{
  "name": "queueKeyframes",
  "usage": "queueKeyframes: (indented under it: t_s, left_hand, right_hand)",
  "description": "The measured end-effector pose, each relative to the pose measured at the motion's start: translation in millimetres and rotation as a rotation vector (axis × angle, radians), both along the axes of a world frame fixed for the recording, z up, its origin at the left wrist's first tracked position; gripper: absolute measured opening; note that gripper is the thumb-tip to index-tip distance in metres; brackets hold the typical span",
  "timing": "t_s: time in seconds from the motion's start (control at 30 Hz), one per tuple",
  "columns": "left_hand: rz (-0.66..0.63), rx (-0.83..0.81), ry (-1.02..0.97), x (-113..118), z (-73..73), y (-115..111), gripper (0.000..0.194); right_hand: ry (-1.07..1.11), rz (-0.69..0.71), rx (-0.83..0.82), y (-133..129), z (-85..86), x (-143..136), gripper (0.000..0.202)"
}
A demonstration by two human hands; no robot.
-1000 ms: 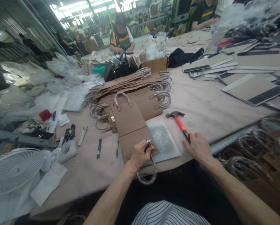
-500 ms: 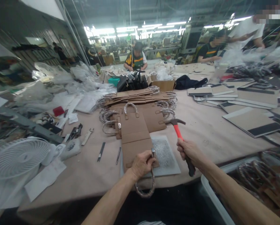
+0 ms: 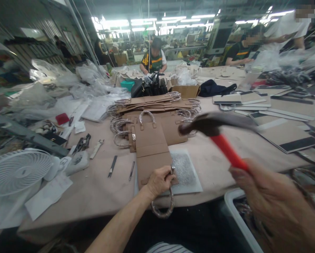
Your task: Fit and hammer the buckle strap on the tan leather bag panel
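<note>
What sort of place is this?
Probably a bag-making workshop: brown panels with plastic-wrapped handles are piled on the table, the right hand grips a hammer, and another person works farther back.

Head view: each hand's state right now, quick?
Left hand: closed, holding a small metal piece over the brown panel.
Right hand: closed around the hammer.

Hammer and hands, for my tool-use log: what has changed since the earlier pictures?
The right hand took up the hammer, which lay on the table, and raised it towards the camera. The left hand still holds the small metal piece at the brown bag panel.
</note>
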State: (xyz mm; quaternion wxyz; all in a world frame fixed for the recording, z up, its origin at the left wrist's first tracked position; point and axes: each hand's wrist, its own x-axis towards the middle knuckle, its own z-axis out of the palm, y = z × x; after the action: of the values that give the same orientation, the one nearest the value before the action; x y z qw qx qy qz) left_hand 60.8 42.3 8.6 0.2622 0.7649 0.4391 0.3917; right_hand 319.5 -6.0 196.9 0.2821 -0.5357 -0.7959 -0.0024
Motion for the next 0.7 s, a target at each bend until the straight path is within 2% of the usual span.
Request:
queueKeyframes:
  t_s: [0.07,0.1,0.17,0.23,0.3,0.37,0.5,0.6,0.7]
  left_hand:
    - [0.009,-0.007,0.005,1,0.8,0,0.006]
    - [0.012,-0.014,0.016,1,1.2,-1,0.006]
    - [0.014,-0.026,0.050,1,2.1,-1,0.006]
    - [0.007,-0.026,0.080,2,2.7,-1,0.008]
    - [0.005,-0.015,0.080,2,2.7,-1,0.008]
    - [0.002,-0.008,0.057,2,2.0,-1,0.007]
    - [-0.013,-0.013,0.020,1,-0.3,0,0.008]
    - [-0.024,-0.016,0.021,1,-0.3,0,0.007]
    - [-0.014,-0.026,0.036,0,1.7,-1,0.006]
  right_hand:
    - [0.070,-0.065,0.142,-6,1.7,-3,0.028]
    - [0.040,-0.031,0.173,-8,-1.4,-5,0.028]
    - [-0.126,0.126,0.093,-11,-12.4,-4,0.033]
    - [-0.267,0.169,-0.056,-9,-24.5,4,0.036]
    - [-0.286,0.065,-0.180,-3,-35.7,16,0.037]
    - [-0.217,-0.062,-0.312,7,-49.8,30,0.038]
    - [-0.061,-0.149,-0.597,37,-98.6,50,0.039]
    - [-0.131,-0.270,-0.613,58,-137.2,51,0.034]
    - [-0.166,-0.319,-0.505,67,-156.4,35,0.030]
